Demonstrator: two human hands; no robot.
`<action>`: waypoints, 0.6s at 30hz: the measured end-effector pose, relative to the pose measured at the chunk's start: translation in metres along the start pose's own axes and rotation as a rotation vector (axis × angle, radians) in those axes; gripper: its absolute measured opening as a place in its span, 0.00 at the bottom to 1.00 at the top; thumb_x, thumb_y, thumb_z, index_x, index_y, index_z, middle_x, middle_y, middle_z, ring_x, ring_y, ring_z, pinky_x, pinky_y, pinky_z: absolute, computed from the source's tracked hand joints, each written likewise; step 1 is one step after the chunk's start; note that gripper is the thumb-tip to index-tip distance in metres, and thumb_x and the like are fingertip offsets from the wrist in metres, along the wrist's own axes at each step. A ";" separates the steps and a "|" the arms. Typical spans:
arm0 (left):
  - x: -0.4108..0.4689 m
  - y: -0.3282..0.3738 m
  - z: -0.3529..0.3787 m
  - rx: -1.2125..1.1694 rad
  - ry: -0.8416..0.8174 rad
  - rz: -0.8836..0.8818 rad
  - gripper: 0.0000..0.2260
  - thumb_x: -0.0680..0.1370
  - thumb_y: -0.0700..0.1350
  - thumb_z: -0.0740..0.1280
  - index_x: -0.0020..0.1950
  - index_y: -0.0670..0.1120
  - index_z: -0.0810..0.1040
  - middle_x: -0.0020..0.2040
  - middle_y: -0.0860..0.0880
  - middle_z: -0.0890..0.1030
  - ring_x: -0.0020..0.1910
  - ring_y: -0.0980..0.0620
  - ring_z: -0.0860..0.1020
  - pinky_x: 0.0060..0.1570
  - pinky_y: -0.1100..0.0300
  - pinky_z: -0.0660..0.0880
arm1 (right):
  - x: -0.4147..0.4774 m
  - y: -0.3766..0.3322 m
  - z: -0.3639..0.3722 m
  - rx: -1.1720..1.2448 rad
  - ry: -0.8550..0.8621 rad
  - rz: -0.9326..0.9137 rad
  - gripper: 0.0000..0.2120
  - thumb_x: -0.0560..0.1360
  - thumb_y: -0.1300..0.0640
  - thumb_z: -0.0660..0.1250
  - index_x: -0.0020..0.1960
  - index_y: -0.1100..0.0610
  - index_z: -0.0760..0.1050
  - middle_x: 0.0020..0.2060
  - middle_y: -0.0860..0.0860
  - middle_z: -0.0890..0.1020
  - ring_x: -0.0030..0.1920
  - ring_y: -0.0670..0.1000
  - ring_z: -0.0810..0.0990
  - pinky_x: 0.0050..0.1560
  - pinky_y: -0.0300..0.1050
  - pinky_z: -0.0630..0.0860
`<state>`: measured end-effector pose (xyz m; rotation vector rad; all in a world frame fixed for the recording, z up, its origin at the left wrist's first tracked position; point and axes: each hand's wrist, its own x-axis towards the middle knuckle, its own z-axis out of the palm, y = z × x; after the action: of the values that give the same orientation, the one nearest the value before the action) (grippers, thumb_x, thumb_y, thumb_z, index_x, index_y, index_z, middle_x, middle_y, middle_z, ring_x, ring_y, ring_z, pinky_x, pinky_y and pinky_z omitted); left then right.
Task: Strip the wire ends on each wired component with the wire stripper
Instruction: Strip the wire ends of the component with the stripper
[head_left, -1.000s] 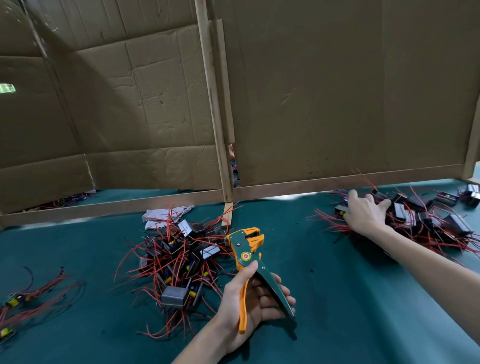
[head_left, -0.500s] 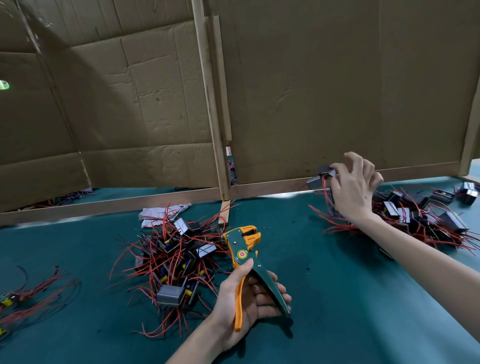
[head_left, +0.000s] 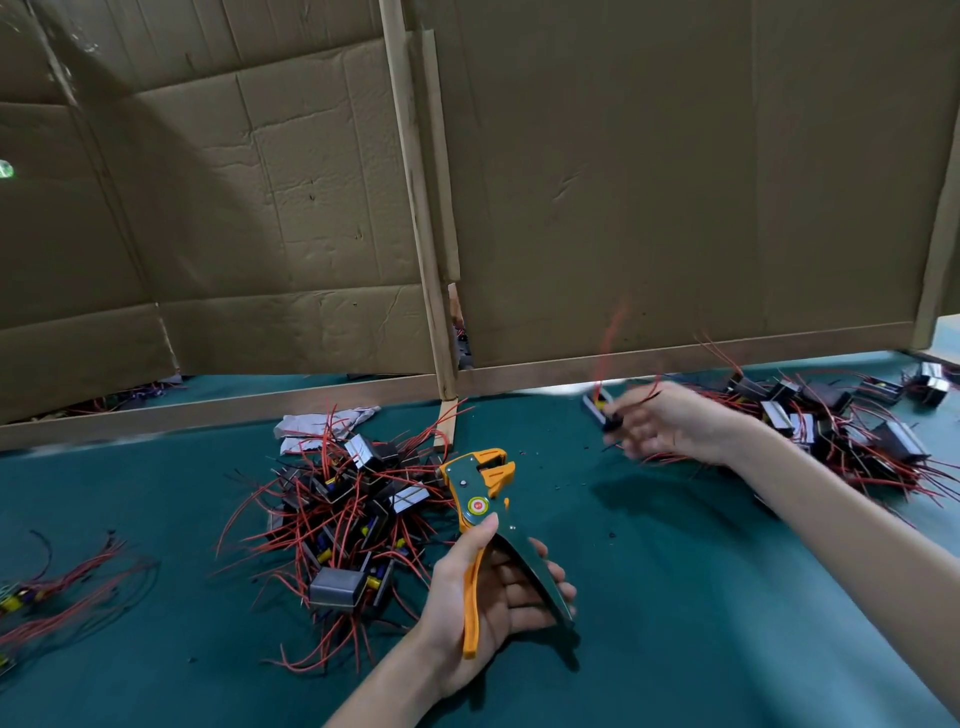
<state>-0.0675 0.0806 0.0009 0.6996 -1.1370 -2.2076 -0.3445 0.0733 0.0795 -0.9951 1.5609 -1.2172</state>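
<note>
Likely fetching: right hand (head_left: 670, 426) pinches 1 component (head_left: 597, 402), whose wire must next enter the stripper (head_left: 480, 499), leftward in left hand (head_left: 498, 587) grip.

We see a desk (head_left: 675, 623) covered in matt teal cloth, felt-like and flecked with dark bits. Behind it stand cardboard panels (head_left: 311, 208) of dull brown paper board, creased and scuffed, framed by bare wooden battens (head_left: 415, 218), rough and unvarnished. The wire stripper (head_left: 480, 499) has a dark green body with a slight sheen and smooth orange plastic on one handle and the jaws. The wired components (head_left: 335, 587) show dull grey metal casings and smooth red plastic-sheathed wires. A crumpled white cloth (head_left: 311, 423) looks matt. The component (head_left: 597, 405) at the right hand (head_left: 670, 426) is too blurred for us to judge.
</note>
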 end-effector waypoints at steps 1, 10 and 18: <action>0.000 0.000 0.000 -0.003 0.003 0.004 0.23 0.69 0.57 0.65 0.43 0.36 0.83 0.43 0.34 0.80 0.43 0.35 0.81 0.44 0.44 0.79 | -0.002 0.009 0.005 -0.137 -0.021 0.029 0.06 0.76 0.63 0.65 0.45 0.66 0.78 0.28 0.55 0.80 0.27 0.48 0.73 0.25 0.37 0.70; 0.002 -0.001 0.001 -0.020 -0.001 0.004 0.24 0.70 0.57 0.65 0.44 0.35 0.82 0.43 0.33 0.79 0.43 0.34 0.81 0.46 0.43 0.79 | -0.023 0.066 0.037 -0.925 0.343 -0.234 0.19 0.73 0.42 0.70 0.34 0.55 0.74 0.33 0.50 0.76 0.38 0.53 0.74 0.38 0.45 0.69; 0.000 -0.001 0.004 -0.061 -0.034 -0.014 0.27 0.69 0.59 0.64 0.45 0.33 0.80 0.41 0.33 0.79 0.39 0.35 0.81 0.42 0.42 0.79 | -0.045 0.069 0.043 -0.598 -0.004 -0.562 0.08 0.72 0.61 0.74 0.47 0.49 0.82 0.43 0.43 0.83 0.47 0.40 0.78 0.52 0.35 0.71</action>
<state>-0.0698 0.0832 0.0021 0.6493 -1.0798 -2.2636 -0.2957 0.1181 0.0150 -1.9187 1.7436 -1.1107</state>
